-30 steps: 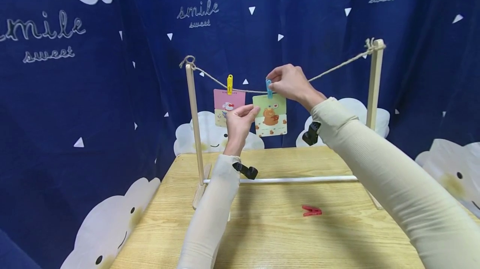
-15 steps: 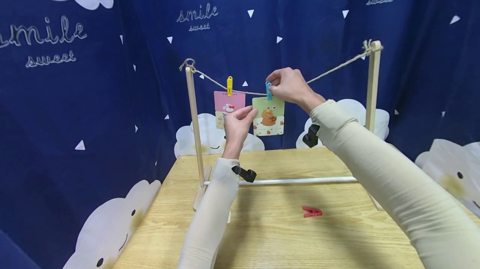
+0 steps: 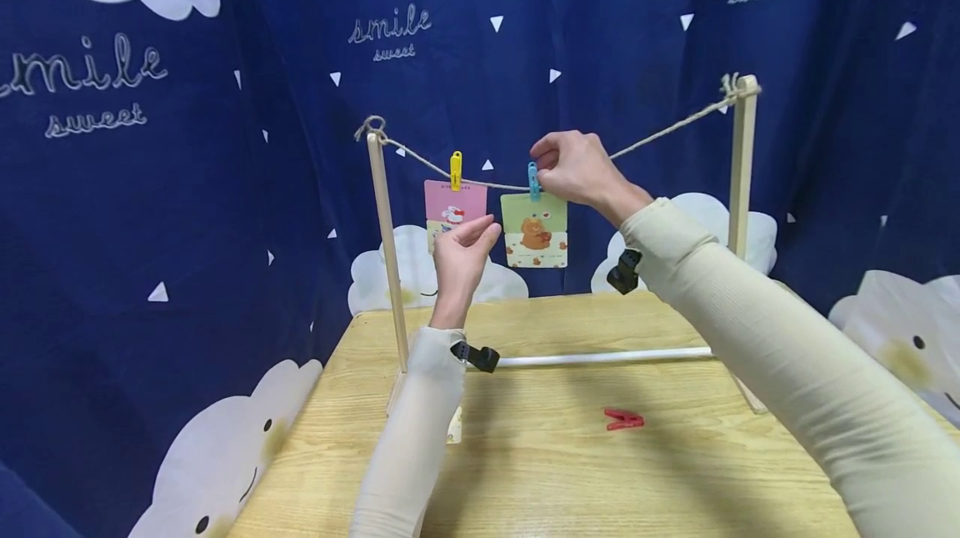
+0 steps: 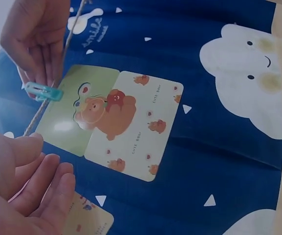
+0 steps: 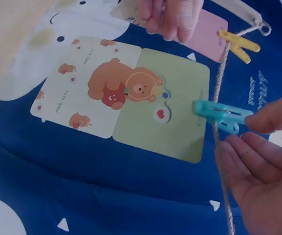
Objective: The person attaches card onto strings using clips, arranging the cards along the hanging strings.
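A green-and-white bear card hangs from the rope, with a blue clothespin clamped over its top edge. My right hand is at the clothespin; in the right wrist view the thumb tip meets one handle end and the other fingers lie loosely below, not squeezing. Left of the bear card, my left hand is apart from it, thumb and fingers loosely extended with nothing between them. Behind that hand hangs a pink card, partly hidden, under a yellow clothespin.
Wooden posts hold the rope's ends, and a white rod joins them low down. A red clothespin lies on the wooden table. Another card shows partly beside my left sleeve. A blue curtain hangs behind.
My left hand has let go of the bear card's left edge and moved left and slightly down. The right fingers have eased off the blue clothespin, which stays on the rope.
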Available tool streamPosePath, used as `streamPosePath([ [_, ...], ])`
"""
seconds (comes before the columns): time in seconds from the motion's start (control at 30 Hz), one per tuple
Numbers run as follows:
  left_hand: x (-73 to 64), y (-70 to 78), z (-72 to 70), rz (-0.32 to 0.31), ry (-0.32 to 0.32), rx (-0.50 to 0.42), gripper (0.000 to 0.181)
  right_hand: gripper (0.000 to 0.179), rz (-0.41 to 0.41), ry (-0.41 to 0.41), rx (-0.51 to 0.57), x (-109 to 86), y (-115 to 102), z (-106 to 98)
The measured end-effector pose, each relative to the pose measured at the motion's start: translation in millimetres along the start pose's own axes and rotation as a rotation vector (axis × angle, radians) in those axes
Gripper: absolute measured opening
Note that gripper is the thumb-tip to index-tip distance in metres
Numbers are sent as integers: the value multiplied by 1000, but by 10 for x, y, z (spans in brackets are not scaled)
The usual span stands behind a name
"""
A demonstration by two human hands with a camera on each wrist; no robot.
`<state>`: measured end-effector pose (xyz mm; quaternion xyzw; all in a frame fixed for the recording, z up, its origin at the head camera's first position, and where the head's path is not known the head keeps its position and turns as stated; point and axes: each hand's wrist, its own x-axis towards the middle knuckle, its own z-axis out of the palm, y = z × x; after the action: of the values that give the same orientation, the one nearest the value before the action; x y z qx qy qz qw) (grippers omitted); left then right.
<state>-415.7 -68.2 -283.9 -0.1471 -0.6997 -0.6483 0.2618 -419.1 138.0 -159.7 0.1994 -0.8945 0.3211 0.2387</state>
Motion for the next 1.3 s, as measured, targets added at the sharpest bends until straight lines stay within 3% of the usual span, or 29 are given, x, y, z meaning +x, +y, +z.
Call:
streamPosePath([
  [0.23,-88,-108,-76,-31,-56,-11,27,43,-24,60,26,-154,-70,-50],
  [0.6,-178,-266,-300,-68,-210,35,30,39,-70,128,61,-505,-33,-105],
  [0.97,-318,-376,-554,-142,-245,135,32,37,-145,149,76,-917,110,-24],
  [1.3,-460,-544,-738,-172,-232,212,37,34,-114,105,74,-1243,389,105],
])
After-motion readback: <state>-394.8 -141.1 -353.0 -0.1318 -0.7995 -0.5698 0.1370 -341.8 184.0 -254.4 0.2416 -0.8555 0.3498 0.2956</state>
